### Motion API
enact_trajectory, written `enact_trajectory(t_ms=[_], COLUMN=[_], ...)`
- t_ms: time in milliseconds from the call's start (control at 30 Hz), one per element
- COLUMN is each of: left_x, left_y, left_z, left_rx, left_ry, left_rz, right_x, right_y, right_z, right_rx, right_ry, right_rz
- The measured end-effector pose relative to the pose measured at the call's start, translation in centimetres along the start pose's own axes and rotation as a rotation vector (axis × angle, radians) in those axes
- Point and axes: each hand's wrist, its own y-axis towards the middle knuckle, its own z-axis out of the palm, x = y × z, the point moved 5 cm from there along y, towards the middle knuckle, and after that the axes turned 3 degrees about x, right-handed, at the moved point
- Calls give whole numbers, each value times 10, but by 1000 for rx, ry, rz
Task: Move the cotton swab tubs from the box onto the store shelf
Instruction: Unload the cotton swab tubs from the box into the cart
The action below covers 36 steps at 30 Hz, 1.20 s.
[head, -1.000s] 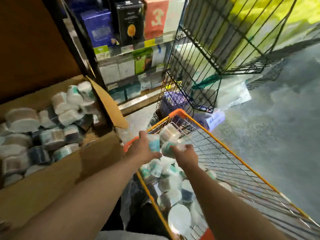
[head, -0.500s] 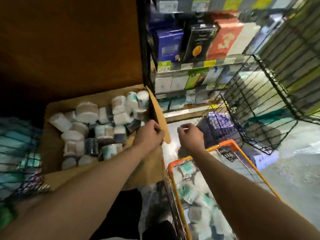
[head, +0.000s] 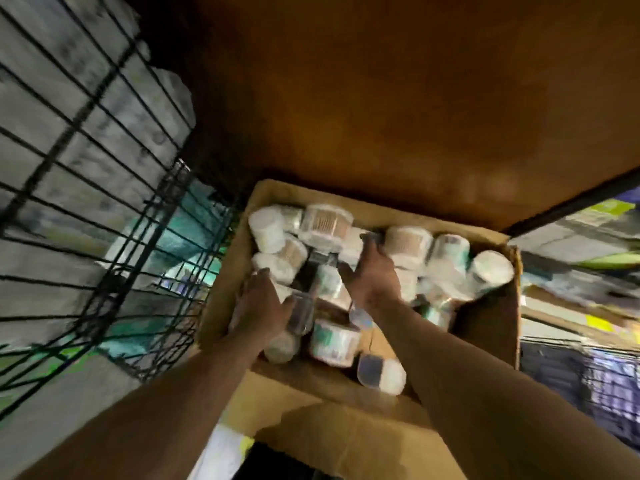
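A cardboard box sits open in front of me, filled with several cotton swab tubs lying in a jumble, among them a clear tub with brown sticks, a white-lidded tub and a green-labelled tub. Both my hands are inside the box. My left hand lies over tubs at the left side, fingers stretched forward, thumb beside a clear tub. My right hand reaches to the middle, and its fingers curl over a tub. The picture is blurred.
A black wire basket holding pale packages hangs at the left, close to the box. A brown panel rises behind the box. Shelves with blurred goods show at the right edge.
My view has swung left from the orange cart to the box. Both hands have moved from above the cart's rim into the box and onto the tubs.
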Motion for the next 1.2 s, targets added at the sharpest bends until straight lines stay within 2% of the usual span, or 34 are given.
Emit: enact_trajectory(t_ms=[233,467,667,933,1200], left_x=[-4,-8,-10,-6,-7], left_y=[71,88,87,85,80], left_z=[9,9,12,9,7], left_rx=[-69,-75,-164,-188,-217], left_ry=[-83,113,136,96,90], left_rz=[-120,-290,-208,-140,-79], right_x=[23,12,7,3,13], right_y=[87,98,102,107,103], right_z=[29,47,48,45,41], right_rx=[-2,-132,-149,-178,-245], right_ry=[-233,-340,-330,-279,-557], right_rz=[-131,-145,-153,-203,-355])
